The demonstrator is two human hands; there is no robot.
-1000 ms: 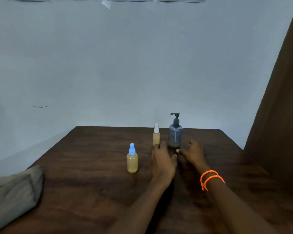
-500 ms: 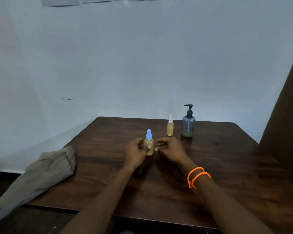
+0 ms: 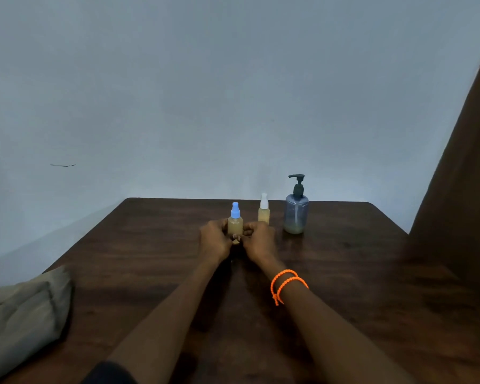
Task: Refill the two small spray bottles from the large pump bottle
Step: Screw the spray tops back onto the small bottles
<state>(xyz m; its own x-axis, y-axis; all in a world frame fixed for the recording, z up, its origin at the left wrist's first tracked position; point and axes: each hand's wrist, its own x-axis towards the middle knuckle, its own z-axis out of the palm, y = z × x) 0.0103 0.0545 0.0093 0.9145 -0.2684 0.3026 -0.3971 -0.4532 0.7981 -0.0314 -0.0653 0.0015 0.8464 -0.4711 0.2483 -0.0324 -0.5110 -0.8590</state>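
Plastic is my guess for all three bottles, so they should be light and stiff enough to hold firmly without crushing. The bottle with the blue cap (image 3: 235, 223) stands upright on the worktop (image 3: 372, 286), and both hands are around it: the left hand (image 3: 216, 241) grips its left side and the right hand (image 3: 258, 240) its right side, fingers (image 3: 247, 231) curled in against the lower body. It looks nearly full of pale yellowish liquid, so it will carry a little weight low down and should not tip easily. The smooth round wall may slip if wet; holding the body with one hand and turning the blue cap, just above the fingers, with the other seems the sound way to open it.

Just beyond the right hand's fingers stands the bottle with the white cap (image 3: 263, 210), upright, untouched and holding similar liquid. Further to the right of the fingers, clear of both hands, is the pump bottle (image 3: 296, 214): bluish, see-through, with only a shallow layer of liquid at its bottom. Being almost empty, it will be light and top-heavy under its dark pump head, so I would steady its body while pressing or unscrewing the top.

An orange wristband (image 3: 287, 284) circles the right wrist, and a folded cloth (image 3: 22, 314) lies well to the left of the fingers.
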